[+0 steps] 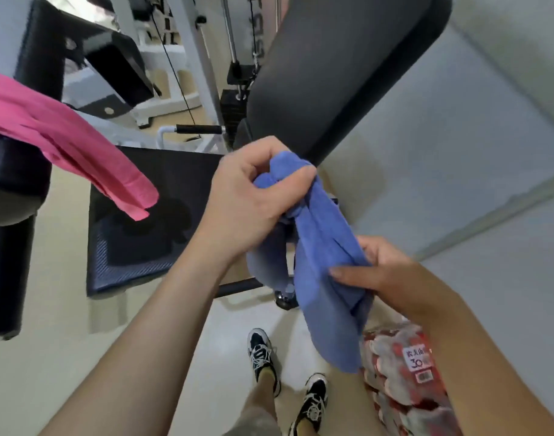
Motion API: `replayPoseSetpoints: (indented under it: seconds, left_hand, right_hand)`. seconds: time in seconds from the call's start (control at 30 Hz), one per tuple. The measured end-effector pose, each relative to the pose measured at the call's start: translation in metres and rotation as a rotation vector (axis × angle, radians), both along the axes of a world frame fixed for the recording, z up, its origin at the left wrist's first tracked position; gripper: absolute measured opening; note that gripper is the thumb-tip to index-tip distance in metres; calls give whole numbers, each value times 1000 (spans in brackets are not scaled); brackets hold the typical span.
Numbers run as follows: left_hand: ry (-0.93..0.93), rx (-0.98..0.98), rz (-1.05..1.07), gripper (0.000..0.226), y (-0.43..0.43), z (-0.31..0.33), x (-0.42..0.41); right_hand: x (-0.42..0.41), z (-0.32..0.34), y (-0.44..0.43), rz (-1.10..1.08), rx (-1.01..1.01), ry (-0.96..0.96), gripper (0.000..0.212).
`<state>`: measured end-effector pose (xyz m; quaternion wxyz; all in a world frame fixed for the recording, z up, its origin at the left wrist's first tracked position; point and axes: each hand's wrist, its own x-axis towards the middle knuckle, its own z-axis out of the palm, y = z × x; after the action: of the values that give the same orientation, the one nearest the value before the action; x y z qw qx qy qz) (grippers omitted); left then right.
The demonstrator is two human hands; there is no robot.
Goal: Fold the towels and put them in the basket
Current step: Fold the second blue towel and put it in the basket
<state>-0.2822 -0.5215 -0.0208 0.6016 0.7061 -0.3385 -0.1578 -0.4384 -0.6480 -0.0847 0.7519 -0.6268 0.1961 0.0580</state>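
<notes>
Blue towel (326, 262) bunched between both hands, floor (80, 372) below

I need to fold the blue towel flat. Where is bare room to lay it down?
Bare floor lies left of the shoes, below the black mat; the mat itself is bare too. The grey pad ahead is free. Crowded: bottle pack right of the shoes, pink towel on the left machine.

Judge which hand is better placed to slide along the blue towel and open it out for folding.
Probably the right hand: it pinches a loose side fold of the blue towel midway down, free to slide. The left hand clutches the bunched top, bearing the hanging cloth.
</notes>
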Motion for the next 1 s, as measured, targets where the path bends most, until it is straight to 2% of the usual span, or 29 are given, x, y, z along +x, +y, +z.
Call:
replayPoseSetpoints:
  seconds: [0.07,0.17,0.23,0.37,0.43,0.47,0.5,0.6,0.67,0.73,0.77,0.83,0.87,0.93,1.0]
  left_hand:
    - [-59,-17,56,20,-8,2,-11]
    - [-195,60,68,13,-18,-14,-29]
    - [-285,139,-13,9,-24,-29,-47]
    - [-533,447,-238,8,-33,-58,-77]
    - [-554,552,-270,24,-38,-63,-91]
    - [-537,564,-274,32,-41,-63,-99]
    - [-471,542,-277,36,-44,-60,-110]
    - [-56,328,-364,37,-43,-36,-151]
    - [76,232,-467,39,-36,-17,-180]
    - [69,178,-627,22,-25,-1,-209]
    - [60,174,-728,20,-19,5,-223]
    - [24,214,-943,31,-5,18,-254]
    - [-13,220,-1042,31,2,23,-269]
    - [-57,206,-1153,27,16,28,-297]
    - [-38,146,-1152,24,26,33,-321]
  right_hand:
    - [-44,1,-3,-90,57,41,15]
    - [-98,4,-5,-259,234,14,48]
    - [-120,14,-5,-418,313,-16,66]
    - [-152,31,-4,-568,438,-147,49]
    - [-167,33,-5,-672,359,-139,56]
    - [-178,33,-6,-735,278,-113,66]
    - [-189,35,-5,-777,191,-83,67]
    - [-224,49,6,-723,-15,-74,24]
    - [-246,60,22,-658,-211,6,20]
    - [-267,64,42,-607,-484,145,31]
    - [-275,65,56,-604,-554,195,39]
    - [-287,69,90,-656,-558,146,57]
    - [-291,69,106,-708,-525,80,59]
    - [-301,67,134,-856,-490,37,46]
    - [-319,64,159,-981,-529,114,33]
